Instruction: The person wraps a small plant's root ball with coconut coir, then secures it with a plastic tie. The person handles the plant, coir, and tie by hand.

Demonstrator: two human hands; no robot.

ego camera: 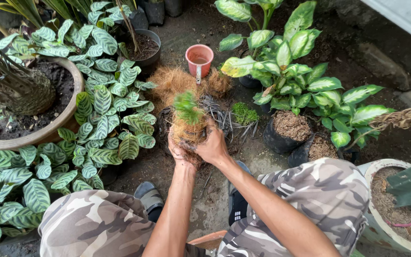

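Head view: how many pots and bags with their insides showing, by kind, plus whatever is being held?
Large brown bowl planter: 1
Black round pot: 1
Pink plastic pot: 1
Black grow bags: 2
Pale ceramic pot: 1
Coir-wrapped plant, held by left hand and right hand: 1
Total: 7

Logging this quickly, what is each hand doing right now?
Left hand: closed around the coconut-fibre root ball of a small green plant.
Right hand: closed on the same root ball from the other side.
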